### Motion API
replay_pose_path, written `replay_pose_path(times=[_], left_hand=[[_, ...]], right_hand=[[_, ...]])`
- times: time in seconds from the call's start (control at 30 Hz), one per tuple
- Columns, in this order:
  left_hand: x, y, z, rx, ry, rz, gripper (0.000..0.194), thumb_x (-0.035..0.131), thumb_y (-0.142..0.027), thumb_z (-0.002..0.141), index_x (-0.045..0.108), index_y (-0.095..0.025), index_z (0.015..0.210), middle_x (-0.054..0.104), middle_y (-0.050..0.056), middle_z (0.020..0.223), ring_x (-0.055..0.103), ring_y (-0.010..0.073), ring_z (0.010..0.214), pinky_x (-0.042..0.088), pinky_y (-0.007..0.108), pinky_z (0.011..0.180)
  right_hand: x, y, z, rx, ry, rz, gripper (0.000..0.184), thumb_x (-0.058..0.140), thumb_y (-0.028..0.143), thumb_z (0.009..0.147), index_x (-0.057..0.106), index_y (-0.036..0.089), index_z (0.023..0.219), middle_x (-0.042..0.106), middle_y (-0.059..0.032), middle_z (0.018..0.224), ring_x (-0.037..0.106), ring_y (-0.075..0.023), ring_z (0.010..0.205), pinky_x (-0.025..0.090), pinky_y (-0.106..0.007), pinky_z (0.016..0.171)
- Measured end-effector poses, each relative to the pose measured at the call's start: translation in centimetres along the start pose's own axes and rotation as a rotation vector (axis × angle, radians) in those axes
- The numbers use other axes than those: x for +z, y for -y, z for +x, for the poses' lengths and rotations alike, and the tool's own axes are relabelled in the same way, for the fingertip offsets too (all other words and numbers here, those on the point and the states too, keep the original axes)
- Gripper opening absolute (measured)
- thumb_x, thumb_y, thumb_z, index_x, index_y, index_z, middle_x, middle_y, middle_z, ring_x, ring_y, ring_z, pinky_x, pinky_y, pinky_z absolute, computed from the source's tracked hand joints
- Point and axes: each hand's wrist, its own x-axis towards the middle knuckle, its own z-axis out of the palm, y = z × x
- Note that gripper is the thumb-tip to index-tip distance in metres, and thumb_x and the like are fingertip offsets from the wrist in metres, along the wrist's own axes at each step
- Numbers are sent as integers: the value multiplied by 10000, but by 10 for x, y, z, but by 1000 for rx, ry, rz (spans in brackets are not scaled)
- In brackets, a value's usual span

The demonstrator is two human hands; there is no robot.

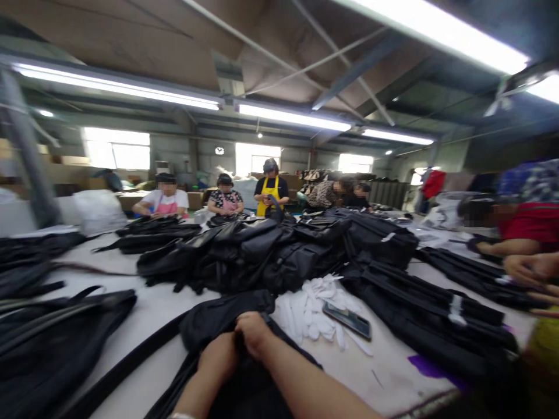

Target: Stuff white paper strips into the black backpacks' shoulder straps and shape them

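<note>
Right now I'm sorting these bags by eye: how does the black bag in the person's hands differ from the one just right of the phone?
The held bag has the left hand and right hand on it; the right-side bag has neither. The right-side bag shows a white strip; none is visible on the held bag. Both are black and look soft.

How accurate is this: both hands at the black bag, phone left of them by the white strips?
Wrong side: in the head view, the phone by the white strips lies to the right of the left hand and right hand, both at the black bag.
</note>
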Motion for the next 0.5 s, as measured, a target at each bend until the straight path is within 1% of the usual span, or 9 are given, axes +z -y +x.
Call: replay_pose_path(times=[0.07,0.13,0.23,0.33,0.4,0.5], left_hand=[[7,8,0,-36,-12,1,311,433,-171,891,701,-169,1048,719,145,1071,683,294,994,534,375,828],[12,11,1,-55,-16,4,299,460,-191,872,700,-176,1049,718,142,1081,680,296,1004,536,368,833],[15,11,2,-44,-22,13,300,484,-198,857,691,-180,1072,707,137,1117,667,287,1040,528,352,856],[13,8,3,-34,-21,26,286,495,-218,857,689,-170,1062,708,149,1105,669,288,1034,524,351,846],[12,7,3,-17,-15,31,258,508,-232,850,693,-177,1021,720,139,1067,678,290,1001,526,353,821],[11,9,7,27,-3,39,248,474,-168,842,692,-170,962,728,126,1036,681,289,976,516,364,817]], right_hand=[[1,-7,-4,-96,60,73,421,387,-4,701,685,98,980,702,-65,798,661,-180,792,489,-194,627],[-1,-16,-8,-185,115,111,456,366,-16,700,674,102,1015,708,-64,853,662,-171,858,499,-195,708],[-8,-25,-16,-280,139,70,388,407,8,730,694,123,964,705,-83,984,632,-182,980,478,-233,872],[-14,-25,-26,-314,125,-42,298,491,59,760,704,132,956,666,-110,1107,584,-214,1087,430,-288,989],[-17,-23,-34,-282,110,-140,250,526,101,776,707,129,946,639,-138,1141,578,-253,1093,453,-349,979],[-22,-16,-43,-169,111,-289,225,590,165,764,716,111,942,633,-190,1106,637,-302,970,540,-427,844]])
